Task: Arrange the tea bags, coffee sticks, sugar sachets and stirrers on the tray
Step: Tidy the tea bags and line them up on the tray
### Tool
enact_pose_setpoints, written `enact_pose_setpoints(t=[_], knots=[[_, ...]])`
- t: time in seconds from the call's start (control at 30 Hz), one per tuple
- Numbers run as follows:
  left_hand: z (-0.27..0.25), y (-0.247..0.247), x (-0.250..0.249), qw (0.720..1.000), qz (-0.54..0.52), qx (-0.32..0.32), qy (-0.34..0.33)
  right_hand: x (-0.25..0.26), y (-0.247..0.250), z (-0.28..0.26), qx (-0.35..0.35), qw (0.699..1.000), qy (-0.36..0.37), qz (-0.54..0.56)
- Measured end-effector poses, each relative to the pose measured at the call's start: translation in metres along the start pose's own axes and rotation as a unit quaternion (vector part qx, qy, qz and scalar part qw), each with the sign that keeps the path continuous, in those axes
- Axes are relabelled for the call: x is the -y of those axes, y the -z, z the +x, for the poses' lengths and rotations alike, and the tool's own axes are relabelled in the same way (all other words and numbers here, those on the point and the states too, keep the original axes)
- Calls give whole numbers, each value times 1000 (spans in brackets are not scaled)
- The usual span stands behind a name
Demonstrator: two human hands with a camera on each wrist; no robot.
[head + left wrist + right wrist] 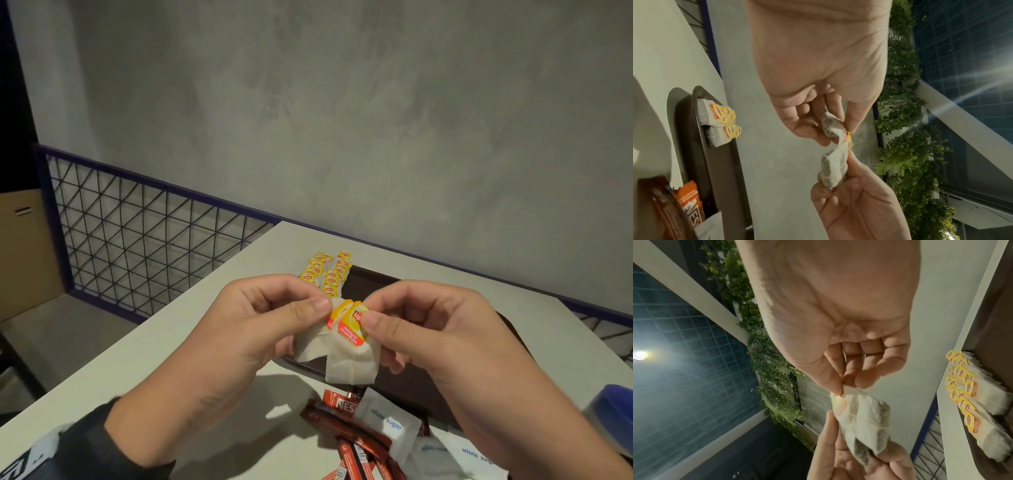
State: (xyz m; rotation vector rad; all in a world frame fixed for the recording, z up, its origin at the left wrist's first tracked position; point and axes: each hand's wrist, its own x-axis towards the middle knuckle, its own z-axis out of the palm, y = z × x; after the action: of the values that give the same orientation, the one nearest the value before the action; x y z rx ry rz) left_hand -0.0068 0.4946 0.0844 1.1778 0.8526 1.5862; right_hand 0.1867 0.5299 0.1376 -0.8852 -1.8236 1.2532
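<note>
Tray (428,383) mostly hidden by hands | left hand (253,329), right hand (442,329) each pinching tea bags (346,346)

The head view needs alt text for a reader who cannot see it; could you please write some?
Two bare hands, left hand and right hand, pinch a pair of white paper tea bags with yellow-and-red tags above a dark brown tray on a pale table. More tagged tea bags lie at the tray's far corner; red-brown coffee sticks and white sugar sachets lie nearer.
</note>
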Motion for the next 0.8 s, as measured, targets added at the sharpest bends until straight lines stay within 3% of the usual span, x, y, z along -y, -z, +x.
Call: enact_pose_setpoints(t=[0.67, 0.8], knots=[[-1, -1, -4, 998, 65, -5, 18, -4, 0, 2, -23, 998, 44, -48], [-1, -3, -4, 998, 48, -41, 14, -7, 1, 2, -43, 995, 68, -65]])
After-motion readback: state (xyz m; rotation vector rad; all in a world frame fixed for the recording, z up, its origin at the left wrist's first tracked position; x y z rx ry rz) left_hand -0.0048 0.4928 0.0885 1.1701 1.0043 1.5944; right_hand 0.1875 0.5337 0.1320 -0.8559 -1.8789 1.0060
